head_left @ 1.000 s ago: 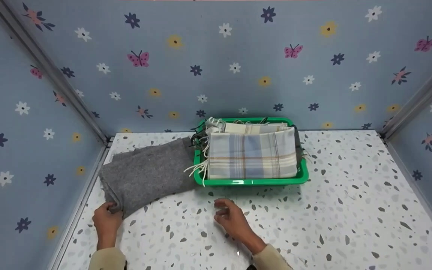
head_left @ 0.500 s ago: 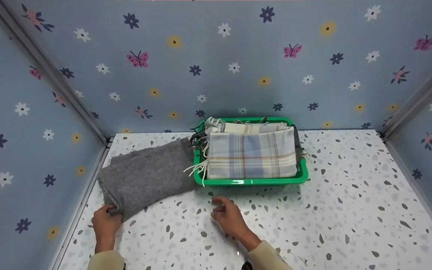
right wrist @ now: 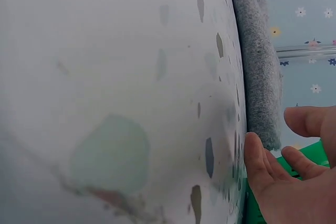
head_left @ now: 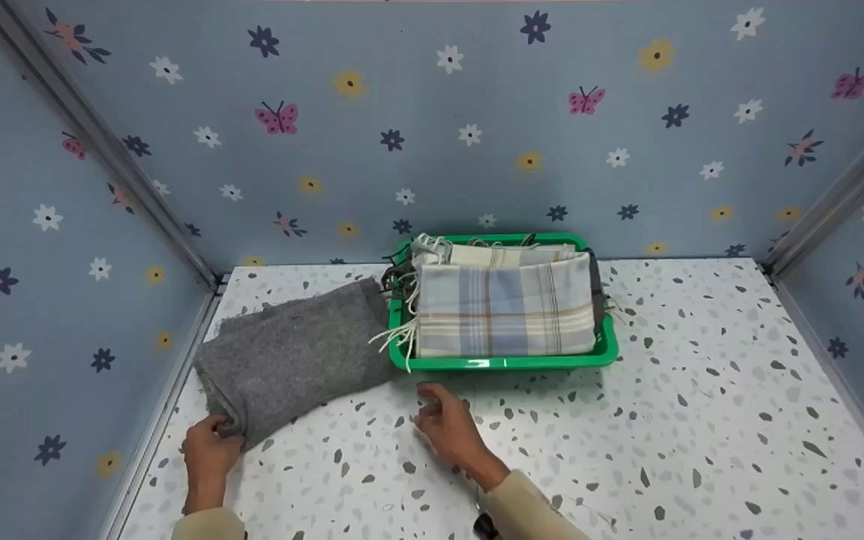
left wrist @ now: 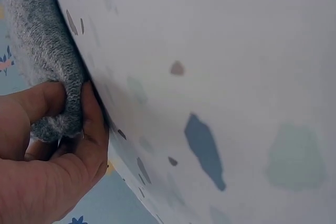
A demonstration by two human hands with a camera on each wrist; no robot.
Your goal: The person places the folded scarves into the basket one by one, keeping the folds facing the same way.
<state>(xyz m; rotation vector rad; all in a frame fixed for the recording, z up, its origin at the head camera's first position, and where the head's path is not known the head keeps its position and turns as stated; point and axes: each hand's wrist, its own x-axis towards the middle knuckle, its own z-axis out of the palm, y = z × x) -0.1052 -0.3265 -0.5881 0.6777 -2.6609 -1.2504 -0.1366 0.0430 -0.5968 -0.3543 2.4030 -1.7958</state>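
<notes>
From the head camera: a folded grey felt cloth (head_left: 293,351) lies on the speckled white tabletop (head_left: 627,450), at the left side, its right edge just beside the green plastic basket (head_left: 503,363). The left hand (head_left: 209,451) is at the cloth's near corner, fingers curled over the edge and pinching it. The right hand (head_left: 447,427) sits over the tabletop just in front of the basket, near the cloth's near right edge but apart from it, fingers loosely bent and holding nothing. In the basket lies a folded plaid cloth (head_left: 503,313) in pale blue and cream, with white fringe (head_left: 398,330) spilling over the left rim; more folded cloths are stacked behind it. Blue wallpaper with flowers and butterflies (head_left: 432,127) closes in the back and both sides.

Left wrist camera now: close in, the left hand (left wrist: 47,161) has the grey felt cloth (left wrist: 44,51) by its corner. The thumb (left wrist: 92,129) presses from one side, a finger (left wrist: 31,100) wraps over from the other, and the folded fabric is squeezed between them. The corner is right down at the tabletop (left wrist: 220,77).

Right wrist camera: the right hand (right wrist: 291,182) is spread and relaxed, palm visible, fingers (right wrist: 310,119) slightly bent and gripping nothing. The grey felt cloth (right wrist: 257,72) runs along the tabletop (right wrist: 105,77) just beyond the fingertips; I can't tell whether they brush its end. A sliver of the green plastic basket (right wrist: 315,153) shows between the fingers.
</notes>
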